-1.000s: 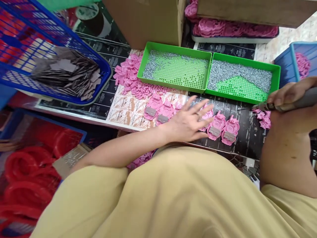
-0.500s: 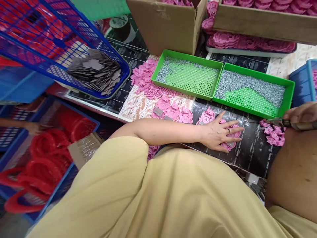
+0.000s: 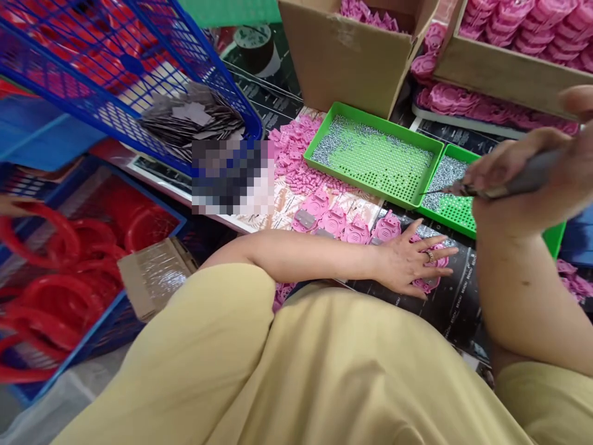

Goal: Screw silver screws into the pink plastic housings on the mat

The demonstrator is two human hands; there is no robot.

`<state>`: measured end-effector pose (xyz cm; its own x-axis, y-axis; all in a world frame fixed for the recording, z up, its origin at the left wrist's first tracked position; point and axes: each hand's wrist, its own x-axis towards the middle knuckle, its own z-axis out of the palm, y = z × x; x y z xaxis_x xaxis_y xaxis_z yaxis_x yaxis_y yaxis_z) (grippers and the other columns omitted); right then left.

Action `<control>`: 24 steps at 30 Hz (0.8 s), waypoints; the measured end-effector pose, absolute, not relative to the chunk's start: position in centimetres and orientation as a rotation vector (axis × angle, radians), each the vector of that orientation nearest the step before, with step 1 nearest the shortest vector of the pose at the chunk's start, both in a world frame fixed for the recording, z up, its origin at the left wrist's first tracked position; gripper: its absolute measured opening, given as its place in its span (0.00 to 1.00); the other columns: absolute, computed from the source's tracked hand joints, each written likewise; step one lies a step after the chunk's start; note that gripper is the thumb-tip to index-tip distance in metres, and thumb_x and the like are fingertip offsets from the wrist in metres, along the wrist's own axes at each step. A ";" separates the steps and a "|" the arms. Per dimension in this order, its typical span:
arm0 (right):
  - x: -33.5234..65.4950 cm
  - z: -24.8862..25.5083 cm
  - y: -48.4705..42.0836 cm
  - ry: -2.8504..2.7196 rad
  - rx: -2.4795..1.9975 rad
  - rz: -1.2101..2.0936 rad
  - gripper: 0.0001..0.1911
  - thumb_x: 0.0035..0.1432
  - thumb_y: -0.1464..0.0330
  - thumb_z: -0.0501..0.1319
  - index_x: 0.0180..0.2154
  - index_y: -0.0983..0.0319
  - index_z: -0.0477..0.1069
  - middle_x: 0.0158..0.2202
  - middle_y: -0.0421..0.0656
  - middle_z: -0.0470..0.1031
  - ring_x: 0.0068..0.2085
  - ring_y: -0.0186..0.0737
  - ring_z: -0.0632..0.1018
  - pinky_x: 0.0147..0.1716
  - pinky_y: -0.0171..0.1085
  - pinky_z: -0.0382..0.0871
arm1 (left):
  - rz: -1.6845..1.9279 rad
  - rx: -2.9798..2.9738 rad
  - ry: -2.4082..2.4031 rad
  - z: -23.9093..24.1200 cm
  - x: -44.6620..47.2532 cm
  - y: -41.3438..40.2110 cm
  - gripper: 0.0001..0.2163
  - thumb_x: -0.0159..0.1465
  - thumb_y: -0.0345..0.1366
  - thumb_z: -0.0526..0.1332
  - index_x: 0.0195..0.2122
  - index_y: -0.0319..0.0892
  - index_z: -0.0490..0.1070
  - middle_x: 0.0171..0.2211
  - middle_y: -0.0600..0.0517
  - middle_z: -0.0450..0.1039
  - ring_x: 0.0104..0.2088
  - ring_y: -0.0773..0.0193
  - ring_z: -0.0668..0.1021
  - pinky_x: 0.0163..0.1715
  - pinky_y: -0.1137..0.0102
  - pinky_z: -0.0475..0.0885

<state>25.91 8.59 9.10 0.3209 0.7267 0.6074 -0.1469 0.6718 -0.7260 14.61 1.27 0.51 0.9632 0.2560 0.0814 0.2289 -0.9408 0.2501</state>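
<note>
The left hand [image 3: 410, 261] lies spread over the right end of a row of flat pink plastic casings [image 3: 357, 228]. Past it, the right hand [image 3: 523, 173] clutches a grey-handled tool [image 3: 537, 172], hiding from me part of a green perforated plastic tray [image 3: 445, 224]; farther back stands an open brown cardboard box [image 3: 343, 71].

Row of casings [image 3: 357, 230] before trays [image 3: 361, 185]; basket [image 3: 253, 122] left; carton [image 3: 347, 65] behind.

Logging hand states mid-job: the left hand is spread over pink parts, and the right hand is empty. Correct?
Not quite: the right hand holds a grey-handled tool, as the head view shows. The left hand is indeed spread over pink parts.
</note>
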 end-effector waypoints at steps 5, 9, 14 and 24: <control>20.6 6.3 11.8 -1.238 -0.429 0.703 0.17 0.56 0.57 0.69 0.38 0.62 0.70 0.14 0.27 0.59 0.11 0.28 0.63 0.06 0.31 0.56 | 0.319 2.922 0.400 1.8 11.2 1.4 0.28 0.69 0.53 0.57 0.62 0.38 0.70 0.68 0.39 0.61 0.69 0.46 0.63 0.69 0.44 0.54; 19.9 4.7 12.4 -1.303 -0.474 0.731 0.18 0.57 0.54 0.67 0.39 0.60 0.69 0.13 0.26 0.56 0.10 0.26 0.60 0.07 0.29 0.55 | 0.435 2.939 0.749 1.5 7.3 1.9 0.20 0.71 0.45 0.56 0.58 0.40 0.73 0.62 0.42 0.70 0.64 0.50 0.70 0.66 0.48 0.60; 19.6 4.3 12.1 -1.364 -0.674 0.703 0.20 0.59 0.47 0.63 0.40 0.55 0.66 0.15 0.28 0.56 0.11 0.27 0.59 0.11 0.33 0.54 | 0.460 2.912 0.946 0.1 5.7 2.1 0.20 0.72 0.47 0.55 0.60 0.44 0.70 0.62 0.44 0.71 0.63 0.50 0.70 0.64 0.47 0.63; 19.1 4.0 12.0 -1.444 -0.785 0.714 0.25 0.56 0.43 0.63 0.38 0.56 0.64 0.18 0.31 0.60 0.13 0.25 0.61 0.12 0.32 0.55 | 0.396 2.875 0.937 -1.0 6.3 1.8 0.23 0.72 0.50 0.54 0.63 0.43 0.67 0.65 0.40 0.66 0.65 0.46 0.68 0.64 0.41 0.60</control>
<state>19.08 11.95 4.02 0.0152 0.8189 0.5737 0.0416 0.5728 -0.8187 6.34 1.84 -1.00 0.7780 0.5899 0.2163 0.5659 -0.8074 0.1668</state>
